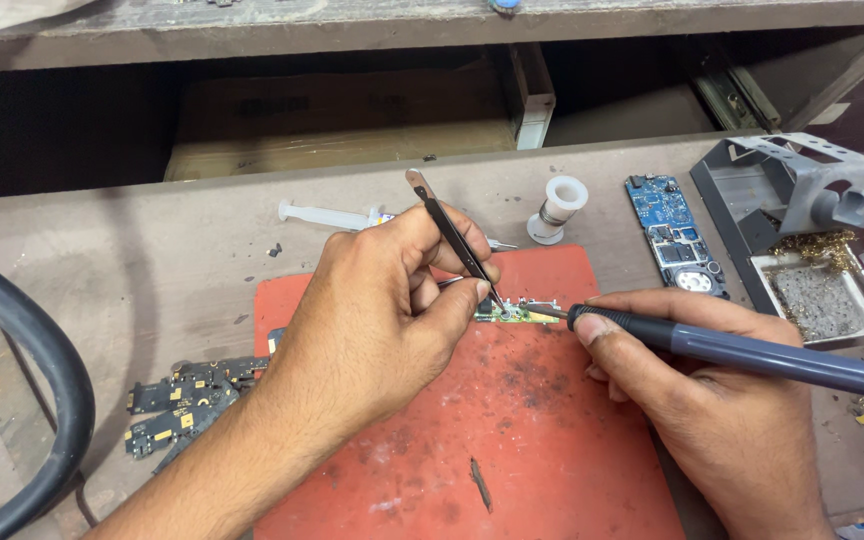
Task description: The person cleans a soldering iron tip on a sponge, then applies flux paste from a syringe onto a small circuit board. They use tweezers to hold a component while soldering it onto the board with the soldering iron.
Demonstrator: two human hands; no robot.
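Both hands close on tools: left hand (372, 320) pinches tweezers (457, 240), right hand (722, 420) a soldering iron (752, 350), tips meeting on the small board (512, 313).

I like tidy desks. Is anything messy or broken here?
Yes. The red mat has dark scorch marks and smudges, with a dark sliver lying on it. Small crumbs are scattered on the bench at the right edge, and loose black circuit strips are heaped left of the mat.

brown cardboard box (342, 125) under bench, flat, plain

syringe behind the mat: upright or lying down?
Lying down: the syringe rests flat on the bench, lengthwise behind the left hand.
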